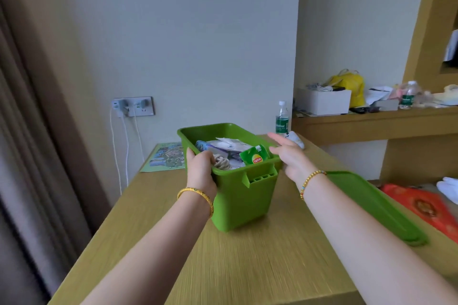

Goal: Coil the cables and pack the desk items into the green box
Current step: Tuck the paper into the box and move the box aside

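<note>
A person's left hand (201, 168) grips the rim of the packed green box (244, 195) on the desk (247, 267) — right hand (290, 156) spread beside it, holding nothing. The Lipton tea packet (255, 155) rides high — it could jam under the lid (376, 205).

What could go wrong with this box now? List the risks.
1. The left hand alone grips the green box rim; the right hand is open beside it, so the box may tip.
2. The tea packet pokes above the rim and could jam under the lid.
</note>
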Tool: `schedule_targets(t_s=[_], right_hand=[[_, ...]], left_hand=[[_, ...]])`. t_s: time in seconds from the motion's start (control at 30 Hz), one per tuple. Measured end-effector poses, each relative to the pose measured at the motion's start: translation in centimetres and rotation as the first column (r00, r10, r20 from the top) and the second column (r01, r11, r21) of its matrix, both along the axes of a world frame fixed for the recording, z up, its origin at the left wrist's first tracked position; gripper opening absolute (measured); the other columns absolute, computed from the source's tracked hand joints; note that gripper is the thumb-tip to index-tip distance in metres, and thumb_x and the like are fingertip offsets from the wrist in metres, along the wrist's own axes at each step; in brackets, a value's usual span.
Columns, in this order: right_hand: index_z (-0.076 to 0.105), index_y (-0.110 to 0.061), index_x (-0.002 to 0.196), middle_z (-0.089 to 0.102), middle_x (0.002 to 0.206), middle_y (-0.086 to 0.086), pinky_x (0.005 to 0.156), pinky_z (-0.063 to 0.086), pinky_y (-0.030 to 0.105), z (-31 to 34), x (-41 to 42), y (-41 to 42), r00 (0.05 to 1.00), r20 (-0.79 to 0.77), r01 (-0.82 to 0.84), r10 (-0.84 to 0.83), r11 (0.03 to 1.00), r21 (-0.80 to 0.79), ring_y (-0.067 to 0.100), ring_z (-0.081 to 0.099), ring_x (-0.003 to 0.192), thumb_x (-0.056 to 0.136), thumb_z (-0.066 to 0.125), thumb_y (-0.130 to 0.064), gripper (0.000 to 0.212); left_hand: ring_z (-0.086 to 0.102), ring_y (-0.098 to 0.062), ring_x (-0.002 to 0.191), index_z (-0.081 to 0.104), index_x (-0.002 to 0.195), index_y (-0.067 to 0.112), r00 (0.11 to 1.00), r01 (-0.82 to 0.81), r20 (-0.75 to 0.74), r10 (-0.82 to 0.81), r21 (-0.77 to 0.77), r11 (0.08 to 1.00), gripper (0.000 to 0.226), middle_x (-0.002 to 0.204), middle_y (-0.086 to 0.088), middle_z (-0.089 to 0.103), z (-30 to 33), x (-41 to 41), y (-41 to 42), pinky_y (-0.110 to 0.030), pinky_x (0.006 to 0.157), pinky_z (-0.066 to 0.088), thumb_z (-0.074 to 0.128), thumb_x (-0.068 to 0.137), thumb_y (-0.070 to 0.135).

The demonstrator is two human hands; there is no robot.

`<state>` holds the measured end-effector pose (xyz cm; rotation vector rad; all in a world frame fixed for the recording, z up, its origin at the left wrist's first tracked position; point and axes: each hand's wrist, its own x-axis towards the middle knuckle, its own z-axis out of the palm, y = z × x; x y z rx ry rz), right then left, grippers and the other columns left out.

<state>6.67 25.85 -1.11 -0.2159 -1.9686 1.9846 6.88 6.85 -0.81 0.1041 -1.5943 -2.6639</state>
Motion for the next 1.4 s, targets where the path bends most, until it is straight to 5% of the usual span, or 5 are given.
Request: schedule_targets(t_s=[0.17, 0.3, 0.63, 1.3, 1.4], right_hand=[[0.053, -0.019, 0.130, 0.042, 0.145, 0.004, 0.111, 0.030, 0.039, -0.4, -1.5, -1.7, 0.995, 0.085, -0.055, 0.046, 0.993, 0.105, 0.023, 0.036, 0.133, 0.091, 0.044, 0.003, 0.046], [0.054, -0.015, 0.128, 0.055, 0.131, 0.006, 0.084, 0.042, 0.028, 1.1, -0.5, -2.7, 0.993, -0.002, 0.102, -0.117, 0.857, 0.504, 0.019, 0.056, 0.098, 0.095, 0.040, -0.009, 0.037], [0.071, -0.023, 0.096, 0.060, 0.115, -0.010, 0.113, -0.003, 0.051, -1.1, 4.8, -10.3, 0.978, -0.131, 0.083, 0.161, 0.278, 0.957, 0.015, 0.039, 0.120, 0.083, 0.045, -0.064, 0.050], [0.028, -0.018, 0.143, 0.027, 0.152, 0.000, 0.106, 0.024, 0.027, -5.0, 3.5, 2.6, 0.990, -0.107, 0.137, -0.092, 0.802, 0.581, 0.016, 0.029, 0.137, 0.095, 0.042, -0.040, 0.055], [0.031, -0.008, 0.139, 0.032, 0.146, 0.011, 0.107, 0.031, 0.038, -7.8, 4.6, 4.9, 0.934, 0.045, 0.180, -0.354, 0.576, 0.798, 0.027, 0.033, 0.132, 0.096, 0.041, -0.038, 0.053]], left_hand=[[0.047, -0.016, 0.048, 0.017, 0.145, 0.014, 0.992, -0.080, 0.097, 0.075, 0.048, 0.996, 0.075, 0.083, -0.006, 0.049, -0.9, -0.2, -1.3, -0.019, 0.043, 0.041, 0.031, 0.075, -0.009], [0.048, -0.032, 0.119, 0.011, 0.147, 0.013, 0.992, -0.120, 0.015, 0.125, -0.205, 0.971, 0.067, 0.145, -0.015, 0.035, -2.0, -0.6, -0.7, -0.040, 0.101, 0.038, 0.034, 0.085, 0.004], [0.018, -0.023, 0.143, 0.052, 0.126, 0.010, 0.819, -0.416, -0.467, -0.332, -0.883, 0.217, 0.040, 0.144, -0.009, 0.042, -3.0, -3.7, -6.4, -0.047, 0.116, 0.012, 0.023, 0.101, 0.018], [0.060, -0.029, 0.063, 0.072, 0.092, 0.019, 0.582, -0.798, -0.734, -0.350, -0.599, -0.070, 0.015, 0.067, -0.002, 0.066, -3.6, -0.8, 2.6, -0.039, 0.067, 0.046, 0.066, 0.082, 0.028], [0.061, -0.029, 0.066, 0.072, 0.098, 0.018, 0.564, -0.815, -0.750, -0.344, -0.573, -0.087, 0.025, 0.071, -0.002, 0.067, -3.9, -1.2, 2.8, -0.040, 0.070, 0.047, 0.061, 0.085, 0.037]])
